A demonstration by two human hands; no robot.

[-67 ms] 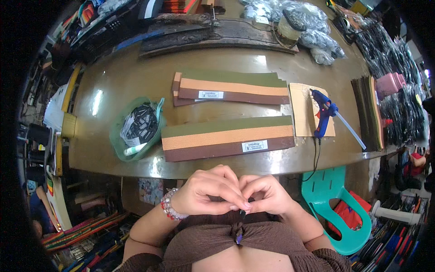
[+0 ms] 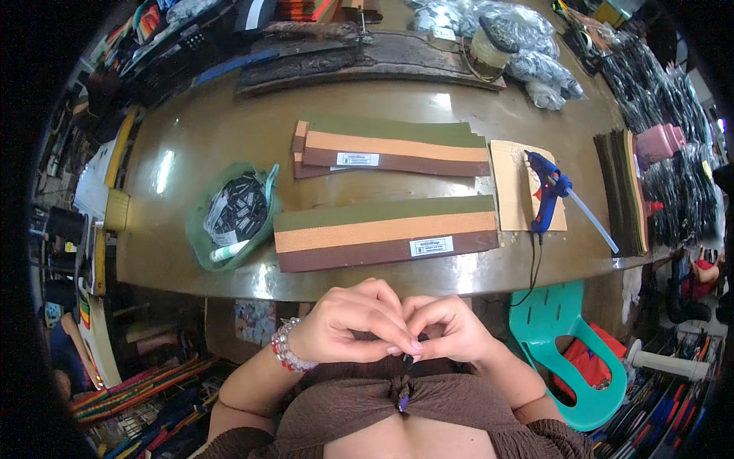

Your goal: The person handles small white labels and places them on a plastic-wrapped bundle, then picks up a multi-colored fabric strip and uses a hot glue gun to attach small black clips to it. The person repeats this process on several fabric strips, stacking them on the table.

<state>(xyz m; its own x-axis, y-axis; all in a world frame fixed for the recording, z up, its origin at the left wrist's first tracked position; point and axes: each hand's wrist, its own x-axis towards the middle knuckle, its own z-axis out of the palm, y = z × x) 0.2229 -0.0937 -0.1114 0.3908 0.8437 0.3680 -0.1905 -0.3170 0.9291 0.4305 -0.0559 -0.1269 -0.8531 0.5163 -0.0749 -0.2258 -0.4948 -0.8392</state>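
Close to my chest, just off the table's near edge, my left hand and my right hand meet fingertip to fingertip. Between them they pinch a small dark piece, mostly hidden by the fingers, so its kind is unclear. Beyond my hands lies a stack of striped fabric strips in green, tan and brown, with a white label on top. A second striped stack is behind it. To the left, a translucent green container holds many small black pieces and a white tube.
On the right, a blue glue gun with a clear stick rests on a tan board, its cord running over the near edge. Dark striped strips stand farther right. A green plastic chair is below. Plastic bags and a wooden plank lie at the back.
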